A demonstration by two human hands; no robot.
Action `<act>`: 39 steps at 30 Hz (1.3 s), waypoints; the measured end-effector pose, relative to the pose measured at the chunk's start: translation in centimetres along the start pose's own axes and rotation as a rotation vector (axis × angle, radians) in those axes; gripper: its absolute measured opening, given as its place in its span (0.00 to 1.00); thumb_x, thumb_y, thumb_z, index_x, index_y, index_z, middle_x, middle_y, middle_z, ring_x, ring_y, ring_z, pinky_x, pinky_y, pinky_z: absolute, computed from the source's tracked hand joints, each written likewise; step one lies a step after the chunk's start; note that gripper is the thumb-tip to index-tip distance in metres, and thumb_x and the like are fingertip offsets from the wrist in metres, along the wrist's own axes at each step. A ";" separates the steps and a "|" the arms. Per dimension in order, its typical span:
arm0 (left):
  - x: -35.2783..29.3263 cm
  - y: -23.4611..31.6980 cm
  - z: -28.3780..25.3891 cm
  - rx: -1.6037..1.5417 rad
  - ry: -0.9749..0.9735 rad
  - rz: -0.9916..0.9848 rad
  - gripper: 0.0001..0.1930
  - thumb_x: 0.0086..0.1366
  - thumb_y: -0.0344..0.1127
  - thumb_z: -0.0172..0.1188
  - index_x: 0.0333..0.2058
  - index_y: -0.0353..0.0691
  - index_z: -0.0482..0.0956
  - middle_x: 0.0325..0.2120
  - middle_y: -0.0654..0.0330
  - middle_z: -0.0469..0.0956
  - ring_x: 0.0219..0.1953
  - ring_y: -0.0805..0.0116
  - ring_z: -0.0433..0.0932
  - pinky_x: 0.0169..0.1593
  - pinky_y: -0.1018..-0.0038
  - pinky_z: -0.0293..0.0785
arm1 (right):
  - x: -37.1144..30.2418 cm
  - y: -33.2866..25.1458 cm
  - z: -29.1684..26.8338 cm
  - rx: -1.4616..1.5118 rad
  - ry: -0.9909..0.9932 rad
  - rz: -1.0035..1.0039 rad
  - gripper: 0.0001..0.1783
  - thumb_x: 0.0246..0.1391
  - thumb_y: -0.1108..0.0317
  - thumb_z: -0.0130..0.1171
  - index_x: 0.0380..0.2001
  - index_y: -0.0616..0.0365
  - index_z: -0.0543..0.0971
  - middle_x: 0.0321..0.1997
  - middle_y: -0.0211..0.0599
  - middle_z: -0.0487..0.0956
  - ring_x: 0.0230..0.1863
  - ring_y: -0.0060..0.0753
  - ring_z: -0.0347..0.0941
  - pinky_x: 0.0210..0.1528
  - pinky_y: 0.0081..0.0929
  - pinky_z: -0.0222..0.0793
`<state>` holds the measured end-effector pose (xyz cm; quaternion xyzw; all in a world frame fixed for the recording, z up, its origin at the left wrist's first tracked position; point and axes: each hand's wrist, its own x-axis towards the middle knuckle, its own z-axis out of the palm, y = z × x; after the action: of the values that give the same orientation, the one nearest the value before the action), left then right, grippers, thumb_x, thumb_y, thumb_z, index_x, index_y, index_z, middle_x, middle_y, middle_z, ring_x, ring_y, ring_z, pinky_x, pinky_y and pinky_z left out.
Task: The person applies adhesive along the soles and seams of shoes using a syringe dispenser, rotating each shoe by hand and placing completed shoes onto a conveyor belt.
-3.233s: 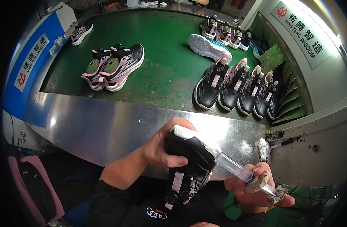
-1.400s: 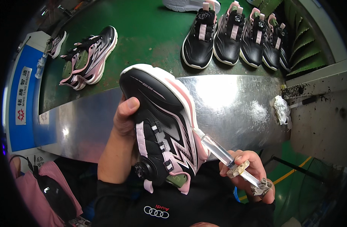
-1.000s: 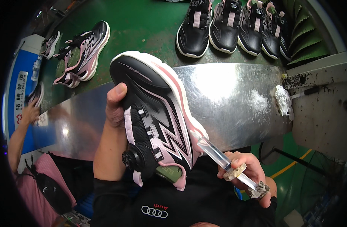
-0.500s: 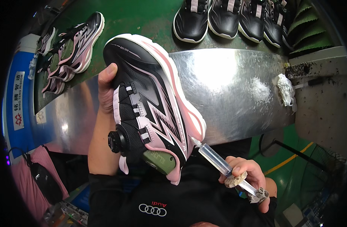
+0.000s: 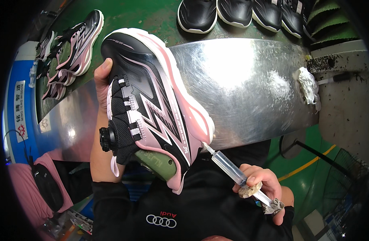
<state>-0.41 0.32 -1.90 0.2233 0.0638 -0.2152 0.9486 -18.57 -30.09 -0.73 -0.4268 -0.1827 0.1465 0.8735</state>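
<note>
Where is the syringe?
Head view, lower right of centre: the syringe is in the right hand, its tip at the heel of the shoe.

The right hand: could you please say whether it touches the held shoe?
Apart: the head view shows a plain gap, with the syringe between right hand and shoe.

Room to pass lies over the metal table (image 5: 236, 100), between the held shoe (image 5: 162, 96) and white wad (image 5: 308, 86); black shoes (image 5: 234, 12) block the far side.
</note>
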 end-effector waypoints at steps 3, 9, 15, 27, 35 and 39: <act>0.2 0.0 -0.1 0.019 0.058 0.004 0.22 0.57 0.45 0.56 0.45 0.37 0.74 0.41 0.54 0.77 0.42 0.61 0.77 0.49 0.66 0.72 | -0.2 0.2 -0.2 -0.006 -0.008 -0.005 0.57 0.29 0.29 0.64 0.52 0.68 0.66 0.44 0.44 0.73 0.40 0.32 0.64 0.42 0.25 0.56; 0.1 0.3 -0.7 0.061 0.121 0.116 0.22 0.56 0.44 0.56 0.45 0.36 0.74 0.42 0.53 0.77 0.43 0.61 0.77 0.51 0.65 0.72 | -0.5 0.9 -0.2 0.017 -0.005 -0.036 0.57 0.28 0.29 0.65 0.52 0.67 0.66 0.45 0.43 0.73 0.40 0.32 0.64 0.42 0.25 0.54; -0.8 1.6 -1.5 0.243 0.201 0.169 0.25 0.57 0.42 0.54 0.52 0.36 0.67 0.49 0.51 0.71 0.51 0.59 0.72 0.55 0.61 0.68 | -0.8 1.6 -0.9 0.011 -0.009 -0.062 0.57 0.27 0.30 0.66 0.53 0.67 0.66 0.44 0.43 0.72 0.39 0.32 0.64 0.42 0.25 0.54; -6.5 5.3 -3.3 0.678 0.398 0.066 0.22 0.62 0.46 0.48 0.48 0.35 0.71 0.41 0.51 0.77 0.40 0.57 0.78 0.46 0.60 0.75 | 0.6 2.7 -2.5 -0.086 -0.084 -0.084 0.55 0.26 0.37 0.71 0.53 0.64 0.65 0.43 0.39 0.72 0.38 0.32 0.63 0.39 0.26 0.57; -9.4 5.8 -3.8 0.691 0.520 -0.039 0.24 0.59 0.39 0.52 0.52 0.31 0.63 0.43 0.45 0.74 0.43 0.54 0.77 0.46 0.62 0.76 | 1.6 3.3 -2.5 -0.161 -0.114 -0.127 0.55 0.25 0.41 0.72 0.54 0.63 0.64 0.44 0.36 0.71 0.35 0.31 0.61 0.36 0.26 0.57; -11.4 6.6 -5.4 0.772 0.544 -0.031 0.19 0.65 0.42 0.44 0.44 0.32 0.71 0.42 0.46 0.75 0.41 0.57 0.77 0.45 0.63 0.77 | 1.6 3.3 -2.3 -0.149 -0.126 -0.115 0.55 0.25 0.44 0.73 0.55 0.63 0.63 0.47 0.38 0.70 0.38 0.34 0.62 0.40 0.29 0.58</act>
<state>-7.93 12.44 -1.67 0.6069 0.2286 -0.1710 0.7417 -16.44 -29.10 -4.39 -0.4695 -0.2717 0.1085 0.8330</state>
